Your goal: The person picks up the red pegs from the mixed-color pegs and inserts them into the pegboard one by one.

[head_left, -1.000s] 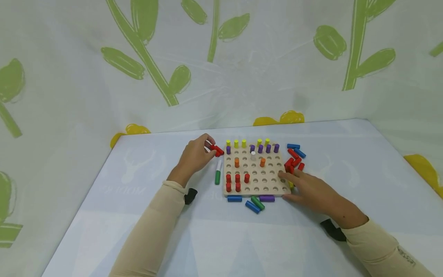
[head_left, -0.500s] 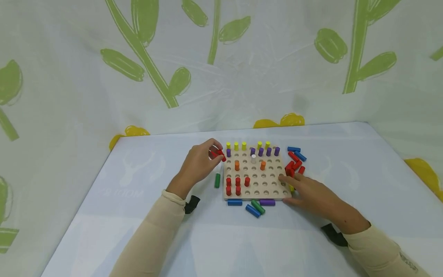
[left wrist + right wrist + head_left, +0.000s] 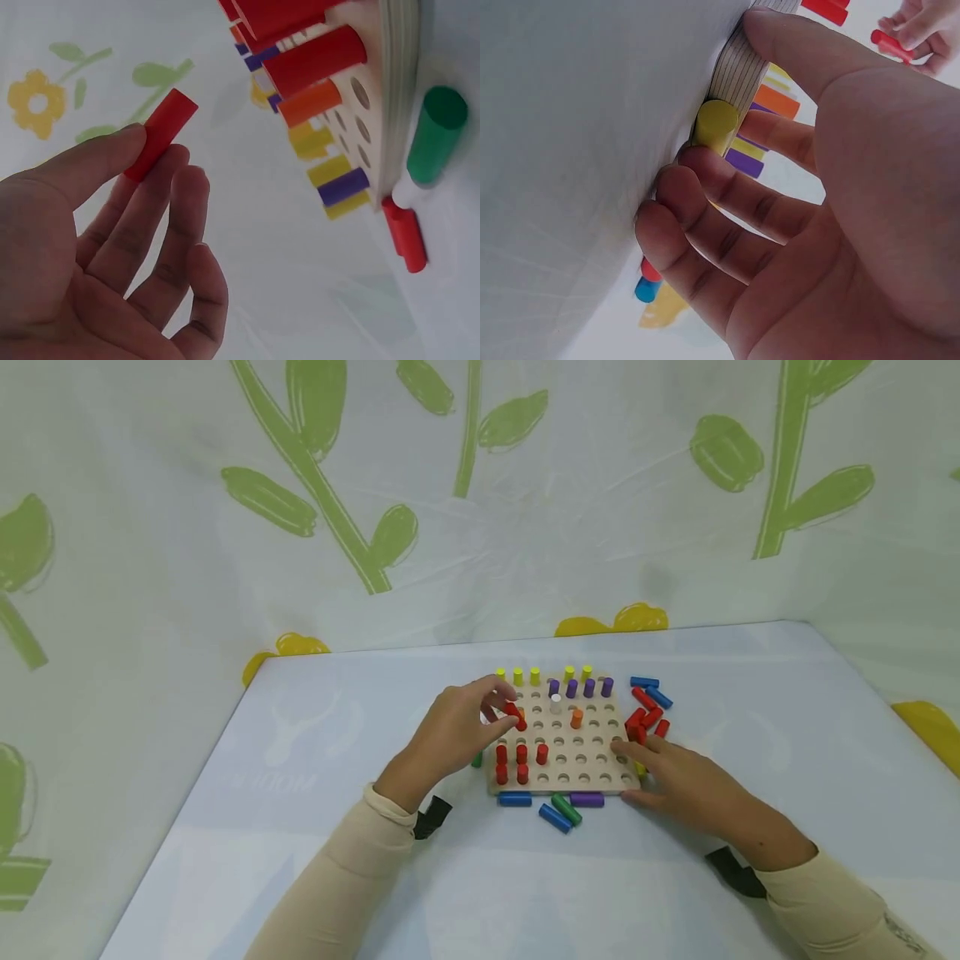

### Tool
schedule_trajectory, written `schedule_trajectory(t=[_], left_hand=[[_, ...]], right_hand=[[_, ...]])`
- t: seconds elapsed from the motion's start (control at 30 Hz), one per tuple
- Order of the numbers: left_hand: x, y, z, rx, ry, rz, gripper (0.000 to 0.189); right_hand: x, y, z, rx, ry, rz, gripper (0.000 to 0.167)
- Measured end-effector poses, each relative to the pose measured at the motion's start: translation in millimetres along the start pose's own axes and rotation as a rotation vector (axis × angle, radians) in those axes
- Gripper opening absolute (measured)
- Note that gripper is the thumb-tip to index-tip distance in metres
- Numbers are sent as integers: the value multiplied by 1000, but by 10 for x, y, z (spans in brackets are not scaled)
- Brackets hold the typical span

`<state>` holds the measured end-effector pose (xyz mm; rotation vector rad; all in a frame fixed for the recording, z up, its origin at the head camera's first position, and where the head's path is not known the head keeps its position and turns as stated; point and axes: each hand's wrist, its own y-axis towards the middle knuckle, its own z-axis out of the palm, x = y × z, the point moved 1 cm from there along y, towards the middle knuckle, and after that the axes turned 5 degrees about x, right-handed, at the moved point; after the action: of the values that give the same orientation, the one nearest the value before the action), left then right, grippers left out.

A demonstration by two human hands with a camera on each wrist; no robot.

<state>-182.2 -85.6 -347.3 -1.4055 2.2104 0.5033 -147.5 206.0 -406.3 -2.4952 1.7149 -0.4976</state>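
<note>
My left hand (image 3: pixel 453 727) pinches a red peg (image 3: pixel 161 131) between thumb and fingertips, above the left part of a wooden pegboard (image 3: pixel 557 768). The peg is tilted, and its other fingers curl loosely below. My right hand (image 3: pixel 686 781) holds the board's near right corner, thumb at the front edge and index finger on top. Its other fingers rest on the table beside a loose yellow peg (image 3: pixel 717 124). Standing in the holes are red pegs (image 3: pixel 522 753), an orange peg (image 3: pixel 577 718), a white peg (image 3: pixel 556 703), purple pegs (image 3: pixel 589 687) and yellow pegs (image 3: pixel 535 676).
Right of the board lie loose red pegs (image 3: pixel 652 718) and blue pegs (image 3: pixel 660 697). Along its front edge are a blue peg (image 3: pixel 514 799), a green peg (image 3: pixel 566 810) and a purple peg (image 3: pixel 587 799). A leaf-patterned cloth (image 3: pixel 600 543) hangs behind the table.
My left hand has lifted a red peg from beside the board's left edge and moved right, over the board. My right hand stays at the near right corner.
</note>
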Motion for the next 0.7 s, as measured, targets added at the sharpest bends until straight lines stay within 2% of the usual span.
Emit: schedule_trajectory(t=[0.3,0.57,0.7], left_hand=[[-135,-46,57,94,20,8,24],[-166,-60,179,157,30,41,21],[-175,-43,246,174,82,66,19]], right_hand=[[-17,-14,-13,-11,10,-8,70],[-21,-11,11,-8,17,-14,70],[-26,-11,8,-18,-3,-19,70]])
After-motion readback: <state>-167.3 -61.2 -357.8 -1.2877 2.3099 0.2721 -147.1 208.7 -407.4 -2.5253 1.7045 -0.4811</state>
